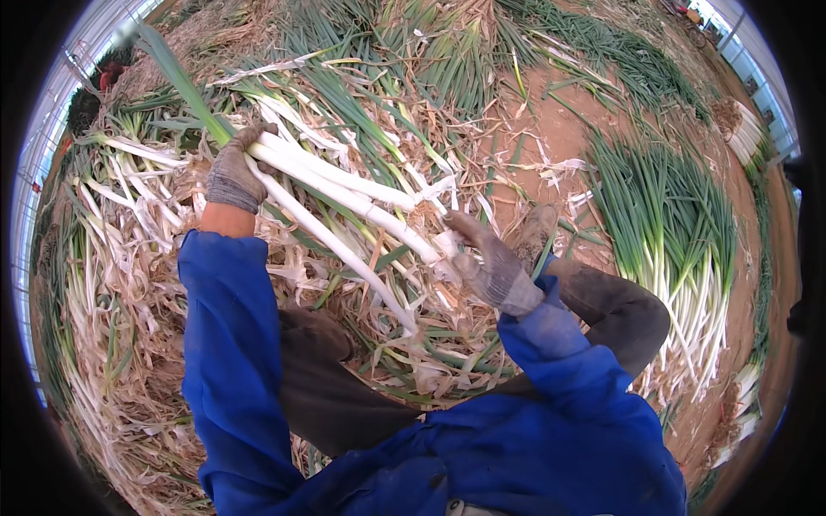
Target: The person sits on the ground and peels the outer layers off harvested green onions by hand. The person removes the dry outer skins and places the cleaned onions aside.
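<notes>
My left hand (240, 169), in a dirty knitted glove, is closed around three long green onions. Their thick white stalks (348, 206) slant down to the right, and a green top (187, 93) rises past the wrist at upper left. At the lower end of the middle stalk is my right hand (500, 271), also gloved. Its fingers are spread around the root end, where loose pale husk (446, 244) hangs. Whether it grips that husk or only touches it is unclear. A tuft of roots (424, 214) shows on the upper stalk.
Unsorted green onions (129, 193) and dry husks (155, 361) are heaped on my left. A fanned pile of clean-stalked onions (677, 271) lies on bare soil (568, 122) to the right. Beyond it is a bundle (742, 132). My bent knee (619, 309) stands beside the pile.
</notes>
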`<state>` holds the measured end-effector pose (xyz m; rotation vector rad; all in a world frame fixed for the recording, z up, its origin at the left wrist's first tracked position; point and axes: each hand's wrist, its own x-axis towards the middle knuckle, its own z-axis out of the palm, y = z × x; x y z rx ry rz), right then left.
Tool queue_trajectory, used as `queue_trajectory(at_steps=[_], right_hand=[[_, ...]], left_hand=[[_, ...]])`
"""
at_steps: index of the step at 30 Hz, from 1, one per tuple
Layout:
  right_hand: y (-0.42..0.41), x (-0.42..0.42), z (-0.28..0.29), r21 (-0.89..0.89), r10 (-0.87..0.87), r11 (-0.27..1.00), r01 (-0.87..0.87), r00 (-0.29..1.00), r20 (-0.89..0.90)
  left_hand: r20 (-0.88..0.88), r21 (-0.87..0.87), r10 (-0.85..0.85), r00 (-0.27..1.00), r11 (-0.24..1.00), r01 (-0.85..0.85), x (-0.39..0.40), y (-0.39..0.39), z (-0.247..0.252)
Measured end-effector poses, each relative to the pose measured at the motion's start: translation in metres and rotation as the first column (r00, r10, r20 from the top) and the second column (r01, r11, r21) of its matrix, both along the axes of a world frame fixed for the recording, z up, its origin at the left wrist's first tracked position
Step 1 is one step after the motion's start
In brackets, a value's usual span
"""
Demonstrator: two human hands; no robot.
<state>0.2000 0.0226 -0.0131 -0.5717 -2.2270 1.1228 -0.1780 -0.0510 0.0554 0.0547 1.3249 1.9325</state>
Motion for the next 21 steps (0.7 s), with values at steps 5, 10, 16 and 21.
queue_trajectory(at_steps=[5, 10, 16, 21], right_hand=[[-0.046, -0.024, 0.007, -0.702, 0.312, 0.697, -0.148, 0.944, 0.111], [-0.076, 0.042, 0.004, -0.766, 0.265, 0.638, -0.084, 0.957, 0.115], [-0.068, 0.166, -0.024, -0.444, 0.239, 0.887, 0.122, 0.702, 0.671], [-0.012, 0.13, -0.073, 0.068, 0.037, 0.994, -0.09, 0.83, 0.557]], left_hand=[[0.064, 0.085, -0.069, 0.996, 0.994, 0.063, -0.009, 0.001, -0.005], [-0.063, -0.053, 0.023, 0.998, 0.998, -0.027, -0.03, -0.007, -0.016], [-0.219, -0.047, 0.122, 0.968, 0.99, -0.135, -0.059, -0.01, -0.003], [-0.238, -0.017, 0.05, 0.97, 0.998, -0.056, -0.036, -0.024, 0.011]])
